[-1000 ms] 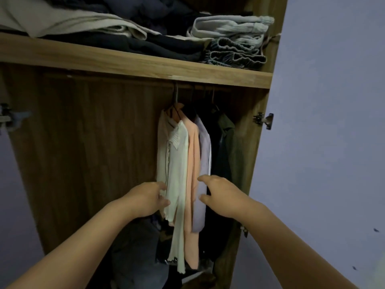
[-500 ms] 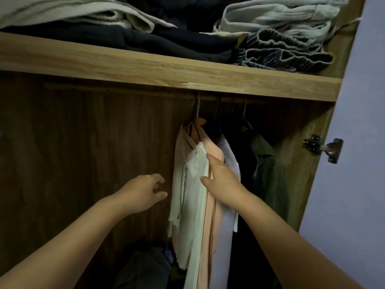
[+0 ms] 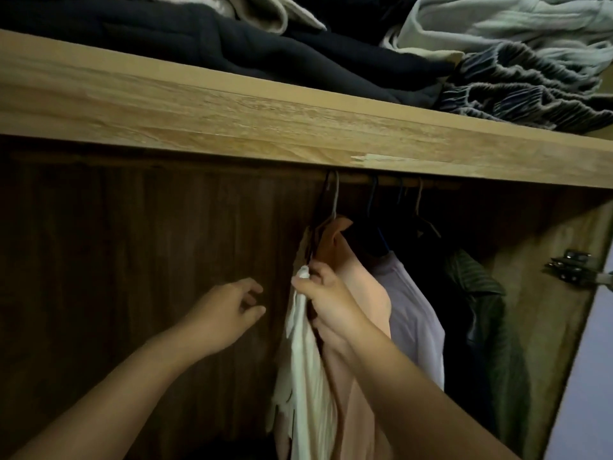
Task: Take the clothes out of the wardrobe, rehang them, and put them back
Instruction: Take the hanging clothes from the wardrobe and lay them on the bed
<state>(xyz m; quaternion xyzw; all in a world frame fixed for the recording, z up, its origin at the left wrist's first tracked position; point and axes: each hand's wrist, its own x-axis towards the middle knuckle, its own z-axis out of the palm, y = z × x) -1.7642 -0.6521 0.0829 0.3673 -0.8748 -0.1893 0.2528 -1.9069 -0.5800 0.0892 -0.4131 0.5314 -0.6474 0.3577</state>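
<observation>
The right hand (image 3: 326,293) reaches up into the wardrobe with its forearm rising from the lower right, thumb and fingers pinching the top of a cream blouse (image 3: 306,366) near its shoulder. The blouse hangs leftmost on the rail (image 3: 391,181), touching a peach shirt (image 3: 363,293); a pale lilac shirt (image 3: 414,313) and a dark green garment (image 3: 487,323) hang toward the rail's right end. The left hand (image 3: 224,313) hovers just beside the blouse, fingers loosely curled, holding nothing. Folded clothes (image 3: 331,58) lie on the shelf (image 3: 205,111) above.
</observation>
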